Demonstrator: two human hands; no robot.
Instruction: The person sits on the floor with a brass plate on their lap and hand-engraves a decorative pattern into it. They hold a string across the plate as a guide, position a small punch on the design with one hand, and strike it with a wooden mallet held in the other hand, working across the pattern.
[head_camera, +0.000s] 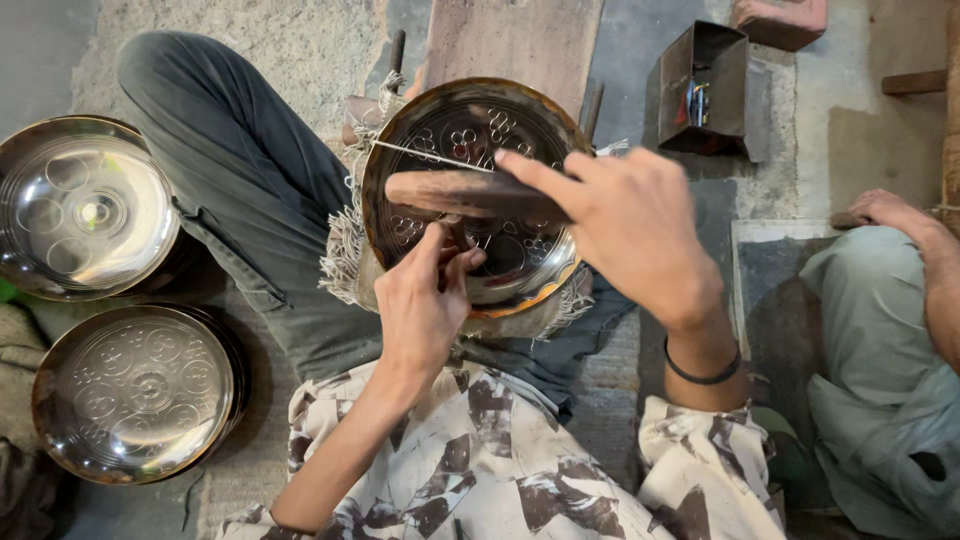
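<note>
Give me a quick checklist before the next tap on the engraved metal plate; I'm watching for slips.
1. Round engraved metal plate seated on the fringed cloth pad over the lap: ok.
2. Left hand pinching a small tool against the plate: ok; tip contact cannot tell.
3. Right hand gripping the brown wooden bar across the plate: ok.
4. Thin metal rod lying loose on the plate: not ok.
5. Two finished plates away from the hands: ok.
6. Neighbouring person's hand clear of the plate: ok.
</note>
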